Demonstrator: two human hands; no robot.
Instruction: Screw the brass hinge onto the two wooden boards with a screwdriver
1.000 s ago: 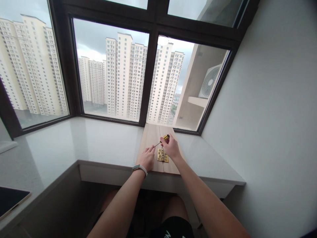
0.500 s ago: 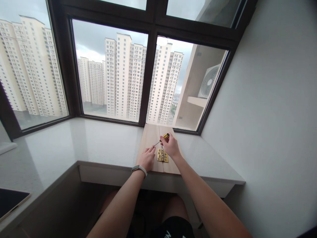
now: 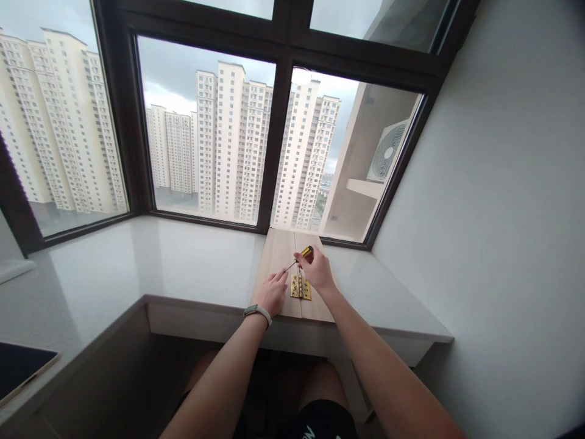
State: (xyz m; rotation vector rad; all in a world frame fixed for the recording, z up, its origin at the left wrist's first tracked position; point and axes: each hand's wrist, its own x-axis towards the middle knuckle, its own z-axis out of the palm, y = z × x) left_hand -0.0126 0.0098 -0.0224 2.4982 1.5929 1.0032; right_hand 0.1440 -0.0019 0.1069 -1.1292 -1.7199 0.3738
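My right hand (image 3: 317,270) is closed around the yellow and black handle of a screwdriver (image 3: 306,250). Its thin shaft slants down and left to the fingertips of my left hand (image 3: 272,294). Those fingers are pressed together at the shaft's end, and whatever small thing they may pinch there is too small to make out. Both hands are over a pale wooden board (image 3: 277,249) with a seam down its middle. Between my wrists a brass hinge (image 3: 300,287) lies across the seam, with small screws or holes on its leaves.
The board rests on a white windowsill counter (image 3: 205,262) whose front edge drops off near my knees. Dark window frames (image 3: 205,222) stand behind it, and a white wall (image 3: 503,213) rises at right. A dark flat tablet-like device (image 3: 22,369) lies at the far left.
The view has shifted very slightly. Both hands, the screwdriver and the hinge keep almost the same positions.
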